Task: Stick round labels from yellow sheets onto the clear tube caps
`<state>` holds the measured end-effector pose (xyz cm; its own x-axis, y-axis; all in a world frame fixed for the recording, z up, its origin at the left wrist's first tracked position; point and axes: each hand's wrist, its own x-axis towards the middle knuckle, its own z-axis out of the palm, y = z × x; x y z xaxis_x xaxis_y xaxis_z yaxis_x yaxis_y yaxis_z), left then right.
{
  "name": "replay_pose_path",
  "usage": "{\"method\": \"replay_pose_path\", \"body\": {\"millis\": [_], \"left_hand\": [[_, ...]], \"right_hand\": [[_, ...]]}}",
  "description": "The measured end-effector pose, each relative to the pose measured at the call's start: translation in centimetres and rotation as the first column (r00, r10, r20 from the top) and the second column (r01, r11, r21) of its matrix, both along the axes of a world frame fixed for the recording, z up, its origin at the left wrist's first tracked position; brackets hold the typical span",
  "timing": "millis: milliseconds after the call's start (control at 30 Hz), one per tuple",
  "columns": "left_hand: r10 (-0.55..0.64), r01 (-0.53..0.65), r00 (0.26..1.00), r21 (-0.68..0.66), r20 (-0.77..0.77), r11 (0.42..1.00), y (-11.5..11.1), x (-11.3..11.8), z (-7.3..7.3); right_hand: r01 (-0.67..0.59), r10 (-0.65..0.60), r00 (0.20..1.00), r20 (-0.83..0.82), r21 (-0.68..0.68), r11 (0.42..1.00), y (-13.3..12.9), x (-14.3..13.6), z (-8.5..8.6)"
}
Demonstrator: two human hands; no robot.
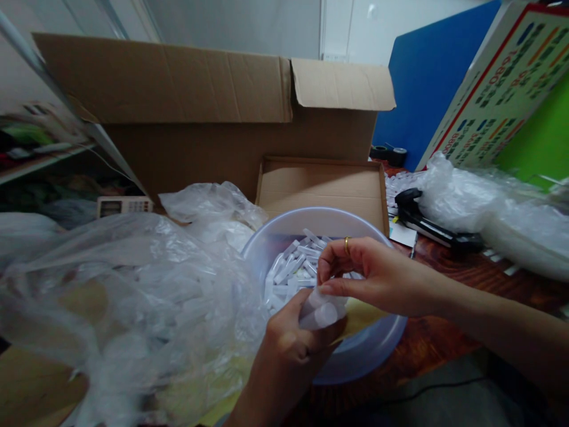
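My left hand is closed around a few whitish translucent plastic tubes, their round ends facing me. Just above them, my right hand, with a ring on one finger, pinches at the tubes' far end with thumb and fingertips. Whatever lies between those fingertips is too small to make out. Both hands are over a pale plastic basin that contains many small white tube-like pieces. Something flat and yellow shows beneath my hands, partly hidden by them.
Clear plastic bags cover the left side. Behind the basin stand an open cardboard box and a shallow carton tray. On the wooden table at right lie a black stapler-like tool, plastic wrap and boards. A calculator is at left.
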<state>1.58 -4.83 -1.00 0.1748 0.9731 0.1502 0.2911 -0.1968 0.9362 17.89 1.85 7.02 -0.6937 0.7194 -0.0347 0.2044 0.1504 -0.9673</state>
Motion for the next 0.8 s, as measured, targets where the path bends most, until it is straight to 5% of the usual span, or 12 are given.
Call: {"method": "replay_pose_path", "body": {"millis": [133, 300, 433, 633, 800], "left_hand": [[0.033, -0.012, 0.994, 0.205, -0.100, 0.979, 0.0, -0.8, -0.6], [0.110, 0.023, 0.968, 0.517, -0.226, 0.856, -0.1, -2.5, -0.4], [0.128, 0.008, 0.969, 0.542, -0.213, 0.840, 0.1, -2.8, 0.0], [0.181, -0.065, 0.965, 0.494, -0.192, 0.867, 0.3, -2.4, 0.0], [0.187, -0.092, 0.969, 0.465, -0.162, 0.881, 0.5, -2.6, -0.2]], "right_hand": [[0.026, -0.033, 0.989, -0.143, -0.050, 0.998, 0.6, 1.6, -1.0], [0.184, -0.189, 0.982, -0.006, 0.252, 0.950, 0.4, 5.0, -0.1], [0.104, -0.199, 0.951, 0.238, 0.361, 0.927, -0.4, 6.3, 0.4], [0.034, -0.117, 0.958, 0.261, 0.301, 0.953, -0.6, 6.6, 0.1], [0.042, -0.220, 0.931, 0.290, 0.516, 0.855, -0.8, 6.4, -0.5]]}}
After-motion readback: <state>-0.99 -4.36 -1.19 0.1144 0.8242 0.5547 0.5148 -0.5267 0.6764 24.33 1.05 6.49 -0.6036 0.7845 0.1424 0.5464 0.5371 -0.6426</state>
